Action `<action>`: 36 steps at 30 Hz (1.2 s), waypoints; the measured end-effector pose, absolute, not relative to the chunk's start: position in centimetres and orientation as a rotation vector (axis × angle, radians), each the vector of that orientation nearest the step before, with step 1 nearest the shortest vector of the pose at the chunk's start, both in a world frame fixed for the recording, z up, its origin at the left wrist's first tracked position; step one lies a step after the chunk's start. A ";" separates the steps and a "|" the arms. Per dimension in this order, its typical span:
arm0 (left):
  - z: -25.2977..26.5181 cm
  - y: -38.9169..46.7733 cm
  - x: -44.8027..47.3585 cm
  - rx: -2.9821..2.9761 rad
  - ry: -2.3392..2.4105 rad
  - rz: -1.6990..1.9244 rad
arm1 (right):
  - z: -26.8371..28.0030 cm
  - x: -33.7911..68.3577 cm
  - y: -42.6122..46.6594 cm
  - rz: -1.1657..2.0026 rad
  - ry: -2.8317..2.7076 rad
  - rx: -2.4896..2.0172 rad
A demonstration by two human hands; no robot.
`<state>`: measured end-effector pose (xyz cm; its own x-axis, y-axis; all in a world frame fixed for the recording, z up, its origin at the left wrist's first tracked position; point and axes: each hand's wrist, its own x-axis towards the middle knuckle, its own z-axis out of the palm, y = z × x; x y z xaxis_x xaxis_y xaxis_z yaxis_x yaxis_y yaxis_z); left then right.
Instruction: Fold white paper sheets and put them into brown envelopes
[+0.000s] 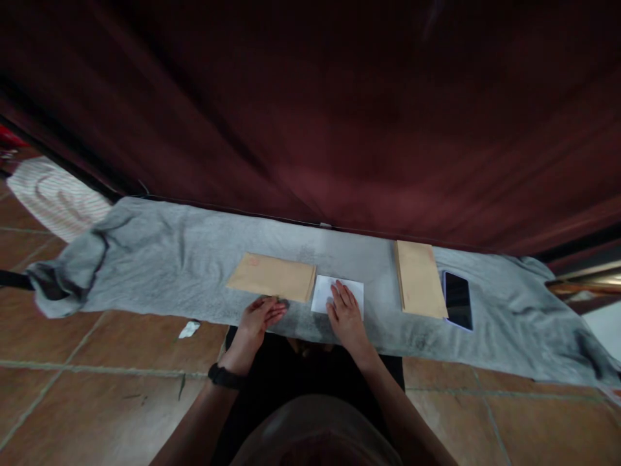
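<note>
My right hand (pixel 346 316) lies flat on a small white sheet of paper (pixel 320 296), its fingers stretched out and pointing away from me. Just left of the sheet is a brown envelope (pixel 272 275) with a faint reddish mark near its far left corner; more than one may be stacked there. By the envelope's near edge, my left hand (pixel 261 318) has its fingers extended to the right with nothing visible in it. Whether its fingertips touch the envelope, I cannot tell. A dark band (pixel 226 377) circles my left wrist.
A thicker stack of brown envelopes (pixel 422 278) lies to the right, close against a phone (pixel 457 300) with a dark screen. Everything rests on a grey cloth (pixel 204 252) over a narrow surface. Behind it hangs a dark red curtain (pixel 310 129). A white scrap (pixel 189 329) is on the tiled floor.
</note>
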<state>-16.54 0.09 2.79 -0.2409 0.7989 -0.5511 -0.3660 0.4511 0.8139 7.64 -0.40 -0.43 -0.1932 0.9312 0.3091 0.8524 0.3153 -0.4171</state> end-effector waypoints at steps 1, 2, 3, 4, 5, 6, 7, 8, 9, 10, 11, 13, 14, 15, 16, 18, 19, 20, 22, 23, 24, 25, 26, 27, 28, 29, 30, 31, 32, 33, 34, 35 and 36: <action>2.7 -0.3 -16.6 0.513 1.481 1.128 | -0.4 7.3 -0.1 0.237 -2.062 -1.552; 2.6 -0.6 -16.5 0.669 1.553 1.108 | -0.4 7.0 0.2 0.266 -2.041 -1.534; 2.6 -0.7 -16.4 0.902 1.627 1.081 | -0.3 6.6 0.5 0.297 -2.023 -1.515; 2.7 -0.7 -16.3 1.195 1.685 1.039 | -0.3 6.2 0.8 0.331 -2.006 -1.496; 2.7 -0.5 -16.1 1.509 1.715 0.970 | -0.3 5.8 1.1 0.372 -1.985 -1.480; 2.8 -0.1 -16.0 1.800 1.714 0.876 | -0.3 5.5 1.4 0.426 -1.957 -1.468; 2.8 0.4 -15.9 2.051 1.698 0.759 | -0.4 5.1 1.6 0.494 -1.920 -1.462; 2.8 1.0 -15.8 2.247 1.683 0.634 | -0.4 4.7 1.8 0.572 -1.871 -1.462; 2.7 1.6 -15.8 2.384 1.679 0.519 | -0.4 4.4 2.0 0.656 -1.810 -1.465; 2.4 2.3 -15.9 2.469 1.679 0.427 | -0.4 4.2 2.2 0.745 -1.739 -1.465; 2.1 2.9 -16.1 2.517 1.678 0.359 | -0.3 4.0 2.4 0.843 -1.662 -1.453; 1.4 3.8 -16.4 2.557 1.659 0.269 | -0.2 3.6 2.8 1.062 -1.496 -1.391; 1.0 4.1 -16.5 2.568 1.651 0.244 | -0.2 3.5 3.1 1.169 -1.413 -1.351; 0.8 4.2 -16.6 2.579 1.651 0.229 | -0.1 3.3 3.3 1.260 -1.337 -1.317; 0.6 4.2 -16.7 2.589 1.659 0.227 | 0.0 3.0 3.5 1.328 -1.277 -1.297; 0.4 4.0 -16.7 2.606 1.681 0.246 | 0.2 2.4 3.9 1.388 -1.192 -1.307; 0.4 3.8 -16.6 2.610 1.690 0.259 | 0.3 2.1 4.0 1.398 -1.162 -1.324; 0.5 3.7 -16.6 2.613 1.693 0.270 | 0.4 1.7 4.1 1.406 -1.129 -1.340; 0.7 3.5 -16.5 2.614 1.695 0.283 | 0.8 0.9 4.2 1.433 -1.041 -1.360; 0.8 3.4 -16.4 2.612 1.697 0.285 | 1.0 0.6 4.2 1.455 -0.978 -1.360; 0.8 3.4 -16.4 2.608 1.699 0.286 | 1.3 0.3 4.3 1.480 -0.910 -1.353; 0.8 3.4 -16.4 2.605 1.699 0.286 | 1.7 0.2 4.3 1.502 -0.844 -1.342; 0.8 3.4 -16.4 2.603 1.698 0.287 | 2.0 0.1 4.4 1.523 -0.791 -1.327; 0.8 3.4 -16.4 2.601 1.695 0.290 | 2.3 0.2 4.6 1.540 -0.756 -1.313; 0.8 3.4 -16.4 2.600 1.692 0.292 | 2.7 0.3 4.7 1.554 -0.738 -1.302; 0.7 3.4 -16.4 2.597 1.691 0.294 | 3.0 0.4 4.8 1.564 -0.735 -1.296; 0.7 3.4 -16.4 2.594 1.689 0.295 | 3.2 0.6 4.9 1.574 -0.742 -1.291; 0.7 3.4 -16.4 2.590 1.688 0.295 | 3.4 0.7 5.0 1.583 -0.743 -1.289; 0.7 3.4 -16.4 2.584 1.688 0.295 | 3.6 0.8 5.0 1.591 -0.743 -1.290; 0.7 3.4 -16.4 2.578 1.688 0.293 | 3.7 0.9 5.1 1.598 -0.743 -1.292; 0.6 3.4 -16.4 2.574 1.687 0.292 | 3.7 0.9 5.1 1.604 -0.742 -1.294; 0.6 3.4 -16.4 2.571 1.685 0.291 | 3.7 0.8 5.1 1.608 -0.742 -1.296; 0.5 3.4 -16.4 2.569 1.686 0.291 | 3.7 0.7 5.1 1.610 -0.741 -1.296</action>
